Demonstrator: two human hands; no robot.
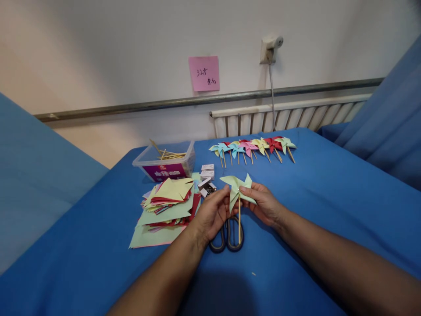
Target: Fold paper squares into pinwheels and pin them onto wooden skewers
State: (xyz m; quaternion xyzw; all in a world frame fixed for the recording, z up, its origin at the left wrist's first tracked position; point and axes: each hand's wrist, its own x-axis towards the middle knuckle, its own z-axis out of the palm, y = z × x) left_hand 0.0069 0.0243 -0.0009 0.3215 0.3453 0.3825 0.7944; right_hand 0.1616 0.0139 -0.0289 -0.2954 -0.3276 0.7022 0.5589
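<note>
A pale green paper pinwheel (234, 183) on a thin wooden stick (239, 221) is held up between my hands, tilted toward me. My right hand (265, 205) pinches it, with the thumb pressed near its centre and the fingers behind. From the left, my left hand (213, 213) curls around its lower side, its fingertips partly hidden behind the paper and stick. Below them, a pair of scissors (242, 237) lies on the table with dark handles showing; the blades are hidden. Close to my left hand is a small open box (204, 184) of dark metal fasteners.
Several finished pinwheels (249, 145) lie in a row at the back. A clear plastic tub (140, 164) holds wooden sticks. Cut coloured paper (173, 189) is stacked on the left, beside small white boxes (207, 174). Blue cloth (315, 210) covers the table; a radiator (292, 112) stands behind.
</note>
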